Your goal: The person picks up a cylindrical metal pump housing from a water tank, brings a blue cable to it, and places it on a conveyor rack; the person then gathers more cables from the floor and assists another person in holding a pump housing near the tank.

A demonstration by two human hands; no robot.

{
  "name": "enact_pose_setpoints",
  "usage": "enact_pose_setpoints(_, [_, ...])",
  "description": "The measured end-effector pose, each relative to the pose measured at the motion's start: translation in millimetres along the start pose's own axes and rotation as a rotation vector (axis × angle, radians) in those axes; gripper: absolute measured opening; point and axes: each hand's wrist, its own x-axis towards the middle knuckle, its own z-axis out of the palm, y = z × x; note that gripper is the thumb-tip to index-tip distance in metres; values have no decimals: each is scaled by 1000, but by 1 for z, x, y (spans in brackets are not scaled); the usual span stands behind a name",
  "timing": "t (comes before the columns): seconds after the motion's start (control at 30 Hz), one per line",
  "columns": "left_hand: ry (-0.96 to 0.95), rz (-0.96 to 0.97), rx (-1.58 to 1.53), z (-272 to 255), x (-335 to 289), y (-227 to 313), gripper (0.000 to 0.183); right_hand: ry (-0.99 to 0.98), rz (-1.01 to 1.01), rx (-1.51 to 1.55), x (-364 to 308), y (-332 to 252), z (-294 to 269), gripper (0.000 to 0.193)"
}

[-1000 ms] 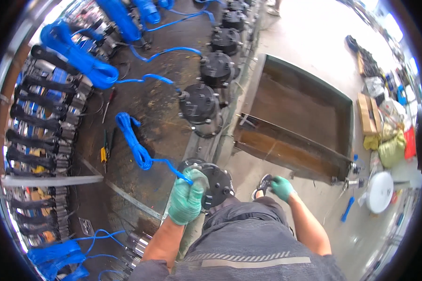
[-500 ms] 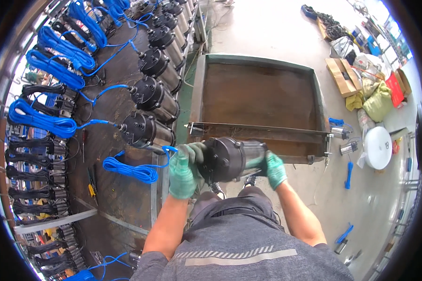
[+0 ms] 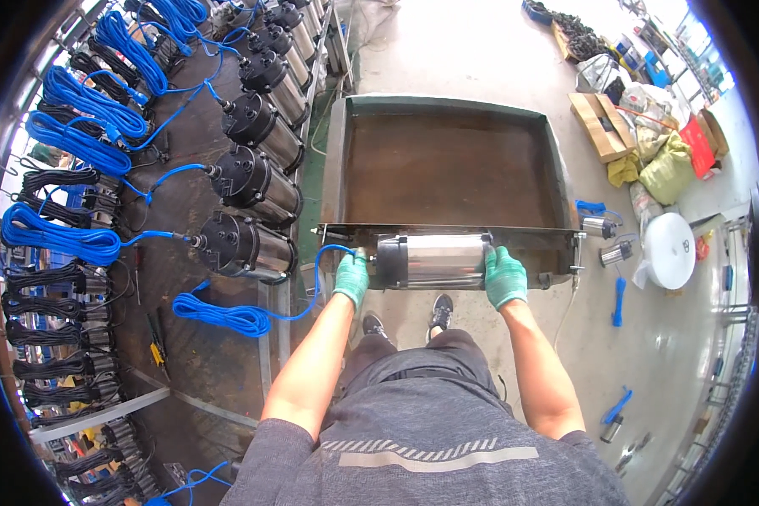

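Observation:
I hold a submersible pump level between both hands, over the near edge of a metal tank. It has a shiny steel barrel and black ends. My left hand, in a green glove, is closed round the black cable end. At the other black end, my right hand grips in a matching glove. A blue cable runs from the left end to a coil on the bench. The fingertips are partly hidden behind the pump.
On the left bench, several similar pumps stand in a row with blue cables. A thin bar crosses the tank, which has a brown inside. To the right are a white reel, a cardboard box and small pumps on the floor.
The pump has moved away from my body and slightly right, turning from tilted to level over the tank's near edge. Both arms have stretched forward, and its cable has lifted into a loop.

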Motion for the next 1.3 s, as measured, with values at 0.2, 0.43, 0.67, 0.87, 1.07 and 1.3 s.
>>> enact_pose_setpoints(0.2, [23,322,430,-18,-38,-32,29,14,-7,1,7,3,-4,40])
enact_pose_setpoints(0.43, [-178,301,618,22,-59,-21,28,13,14,26,8,4,-7,42])
enact_pose_setpoints(0.67, [-305,246,608,41,-53,-15,30,23,32,77,11,10,-10,43])
enact_pose_setpoints(0.87, [-98,292,604,2,-64,-6,33,54,87,161,6,22,-9,42])
enact_pose_setpoints(1.07, [76,547,304,3,-69,31,47,13,182,575,-8,81,-1,44])
enact_pose_setpoints(1.3, [106,483,334,46,-88,44,78,324,420,-66,-11,237,-36,42])
